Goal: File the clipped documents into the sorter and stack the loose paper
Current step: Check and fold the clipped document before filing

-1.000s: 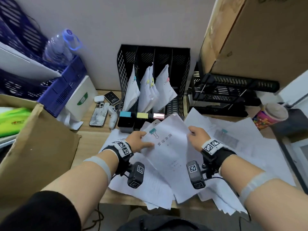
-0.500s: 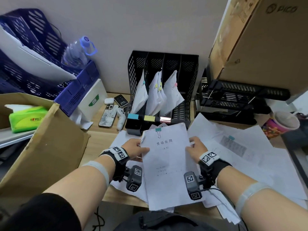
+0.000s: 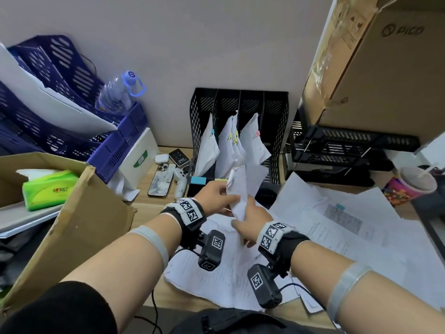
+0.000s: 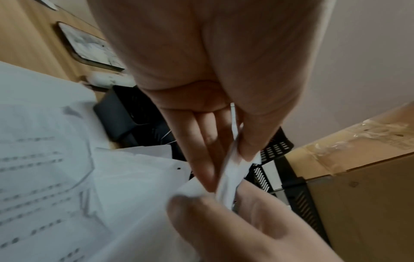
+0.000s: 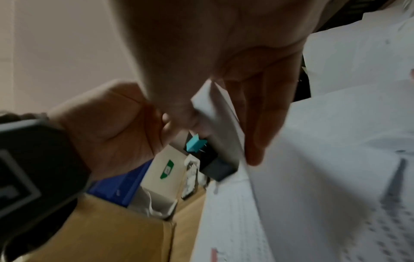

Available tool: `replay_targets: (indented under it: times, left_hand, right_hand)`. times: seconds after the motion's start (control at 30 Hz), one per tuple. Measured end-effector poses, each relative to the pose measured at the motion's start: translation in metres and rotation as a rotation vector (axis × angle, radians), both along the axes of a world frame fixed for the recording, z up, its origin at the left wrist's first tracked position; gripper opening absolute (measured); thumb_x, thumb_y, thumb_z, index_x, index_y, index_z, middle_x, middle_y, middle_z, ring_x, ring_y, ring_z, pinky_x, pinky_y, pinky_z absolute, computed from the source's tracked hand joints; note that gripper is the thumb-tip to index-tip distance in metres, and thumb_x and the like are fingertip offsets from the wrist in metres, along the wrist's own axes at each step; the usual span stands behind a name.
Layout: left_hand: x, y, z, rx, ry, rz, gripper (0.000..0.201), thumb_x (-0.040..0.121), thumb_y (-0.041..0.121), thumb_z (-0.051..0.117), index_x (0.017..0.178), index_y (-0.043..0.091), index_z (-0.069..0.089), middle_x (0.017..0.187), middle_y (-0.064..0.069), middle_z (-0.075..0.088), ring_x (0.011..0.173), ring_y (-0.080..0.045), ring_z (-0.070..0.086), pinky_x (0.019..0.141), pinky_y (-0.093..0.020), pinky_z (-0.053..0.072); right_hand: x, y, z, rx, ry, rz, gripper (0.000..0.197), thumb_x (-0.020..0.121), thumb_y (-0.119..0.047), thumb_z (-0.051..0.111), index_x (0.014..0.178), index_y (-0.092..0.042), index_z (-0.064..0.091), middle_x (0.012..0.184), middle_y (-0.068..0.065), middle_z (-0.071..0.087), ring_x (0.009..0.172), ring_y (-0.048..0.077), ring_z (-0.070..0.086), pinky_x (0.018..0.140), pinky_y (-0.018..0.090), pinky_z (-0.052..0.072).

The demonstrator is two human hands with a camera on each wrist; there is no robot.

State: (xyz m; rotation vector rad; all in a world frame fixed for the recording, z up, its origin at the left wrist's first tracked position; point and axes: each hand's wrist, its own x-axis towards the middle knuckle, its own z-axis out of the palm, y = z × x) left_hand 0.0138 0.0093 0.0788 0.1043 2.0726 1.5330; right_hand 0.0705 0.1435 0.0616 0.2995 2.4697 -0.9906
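Roughly midway, I judge: sorter point(image 3: 240, 109) holds several clipped documents; left hand point(image 3: 214, 194), right hand point(image 3: 250, 221) pinch teal-clipped document point(image 3: 238, 189); loose paper point(image 3: 337, 227) unstacked.

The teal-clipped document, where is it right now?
In the head view the teal-clipped document is held upright, edge-on, between the left hand and right hand, just in front of the black sorter, above the loose paper.
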Motion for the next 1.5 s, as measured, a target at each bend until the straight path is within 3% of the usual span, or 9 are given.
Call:
replay_targets:
  times: [0.23,0.4,0.57,0.77,0.9,1.17,1.3,1.37,1.5]
  left_hand:
    - [-0.036,-0.013,0.024,0.091,0.089,0.018,0.037,0.098,0.038,0.058,0.123,0.012,0.066,0.104,-0.004,0.069,0.089,-0.016,0.069,0.083,-0.032,0.058]
    - [-0.084,-0.029,0.008,-0.522,0.481,-0.091,0.045,0.093,0.027,0.063,0.138,0.034,0.058,0.146,-0.011,0.034,0.128,-0.024,0.049,0.114,-0.033,0.037]
    - [-0.110,-0.030,0.004,-0.796,0.428,-0.299,0.073,0.094,0.023,0.053,0.156,0.044,0.020,0.165,-0.012,-0.001,0.127,-0.034,0.054,0.102,-0.031,0.046]
    - [-0.135,-0.054,-0.002,-0.860,0.442,-0.186,0.057,0.090,0.023,0.057,0.137,0.036,0.029,0.134,-0.015,0.040,0.096,-0.039,0.064,0.085,-0.049,0.058]
    - [-0.150,-0.075,-0.006,-0.838,0.493,-0.110,0.049,0.089,0.039,0.066,0.127,0.020,0.042,0.122,-0.014,0.056,0.103,-0.036,0.064,0.090,-0.045,0.055]
    - [-0.168,-0.094,-0.009,-0.730,0.564,-0.018,0.019,0.088,0.012,0.047,0.101,0.021,0.058,0.099,-0.013,0.071,0.087,-0.035,0.063,0.071,-0.032,0.044]
    - [-0.173,-0.098,-0.007,-0.720,0.602,-0.035,0.016,0.088,0.015,0.046,0.097,0.024,0.057,0.093,-0.011,0.071,0.074,-0.032,0.054,0.066,-0.030,0.040]
    - [-0.175,-0.100,-0.006,-0.717,0.611,-0.040,0.014,0.088,0.019,0.047,0.096,0.026,0.056,0.091,-0.009,0.071,0.075,-0.032,0.056,0.066,-0.032,0.044]
    - [-0.177,-0.102,-0.007,-0.714,0.609,-0.035,0.013,0.089,0.022,0.048,0.096,0.029,0.057,0.091,-0.007,0.071,0.082,-0.034,0.063,0.072,-0.037,0.055]
  right_hand:
    - [-0.027,0.015,0.048,0.058,0.314,-0.068,0.062,0.088,-0.009,0.042,0.144,-0.025,0.021,0.089,0.016,0.065,0.076,0.035,0.065,0.067,0.044,0.058]
    - [-0.049,0.018,0.095,-0.065,0.511,-0.179,0.062,0.086,-0.017,0.044,0.146,-0.030,0.032,0.108,0.006,0.067,0.094,0.028,0.063,0.088,0.043,0.054]
    - [-0.074,0.008,0.127,-0.235,0.556,-0.258,0.048,0.086,-0.019,0.051,0.133,-0.021,0.052,0.120,0.001,0.067,0.109,0.022,0.064,0.099,0.045,0.051]
    - [-0.094,-0.010,0.125,-0.291,0.480,-0.234,0.041,0.093,-0.012,0.057,0.133,-0.016,0.054,0.124,0.000,0.064,0.115,0.019,0.059,0.104,0.035,0.046]
    - [-0.107,-0.024,0.113,-0.305,0.391,-0.214,0.041,0.093,-0.009,0.058,0.134,-0.012,0.054,0.128,0.004,0.062,0.121,0.022,0.057,0.099,0.027,0.042]
    - [-0.162,-0.054,0.087,-0.259,0.377,-0.228,0.038,0.094,-0.013,0.055,0.132,-0.011,0.057,0.121,0.001,0.065,0.107,0.018,0.059,0.092,0.026,0.044]
    - [-0.190,-0.066,0.072,-0.186,0.406,-0.316,0.015,0.089,-0.012,0.054,0.096,-0.010,0.066,0.087,0.004,0.065,0.082,0.019,0.059,0.077,0.027,0.047]
    - [-0.200,-0.068,0.065,-0.035,0.383,-0.295,0.027,0.090,-0.018,0.052,0.064,-0.014,0.045,0.061,0.005,0.048,0.059,0.021,0.045,0.059,0.030,0.040]
    - [-0.204,-0.074,0.063,-0.032,0.448,-0.345,0.033,0.094,-0.015,0.043,0.062,-0.011,0.040,0.056,0.020,0.062,0.047,0.019,0.068,0.058,0.042,0.057]
